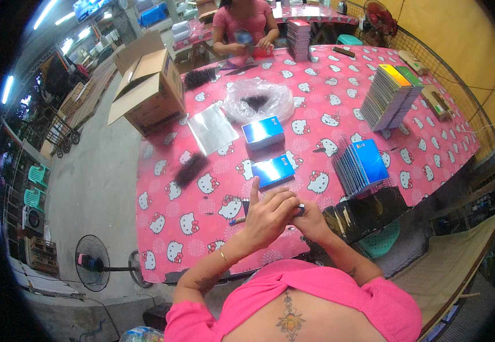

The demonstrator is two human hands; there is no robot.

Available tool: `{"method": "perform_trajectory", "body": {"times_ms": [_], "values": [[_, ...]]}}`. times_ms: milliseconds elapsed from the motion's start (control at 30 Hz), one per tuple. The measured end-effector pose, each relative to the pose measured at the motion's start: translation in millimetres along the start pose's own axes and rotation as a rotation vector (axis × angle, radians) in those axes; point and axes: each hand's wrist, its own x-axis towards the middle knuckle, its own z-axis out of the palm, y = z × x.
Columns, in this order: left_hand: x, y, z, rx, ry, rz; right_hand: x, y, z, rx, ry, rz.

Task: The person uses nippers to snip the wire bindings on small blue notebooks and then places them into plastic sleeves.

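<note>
My left hand [270,215] lies bent over the table's near edge, its thumb pointing up and its fingers meeting my right hand. My right hand [311,221] is closed around a small thing with a dark blue and white edge [300,210], mostly covered by the fingers. Beside the left hand's wrist, a thin blue-tipped stick [237,221] lies on the cloth. Just beyond my fingertips is a shiny blue-covered notebook [274,171]. Behind it sits a stack of similar blue notebooks [263,132]. To the right stands a row of blue spiral-bound notebooks [367,165].
The pink patterned table [202,211] holds clear plastic sleeves [212,130], a clear bag [259,101], black bristly bundles [190,169] and yellow-covered notebooks [385,100]. A cardboard box [148,91] stands left. Across the table, a person [244,28] handles something red. A fan [93,262] stands lower left.
</note>
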Motion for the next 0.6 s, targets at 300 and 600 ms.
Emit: {"method": "perform_trajectory", "body": {"times_ms": [300,600], "values": [[-5.7,1.2,-5.8,0.057,-0.006,0.041,2.8,-9.5,4.8,-0.106,-0.021,-0.045],[-6.4,6.2,-21.2,0.018,-0.091,-0.076,-3.8,-19.2,3.1,-0.135,-0.140,-0.030]]}}
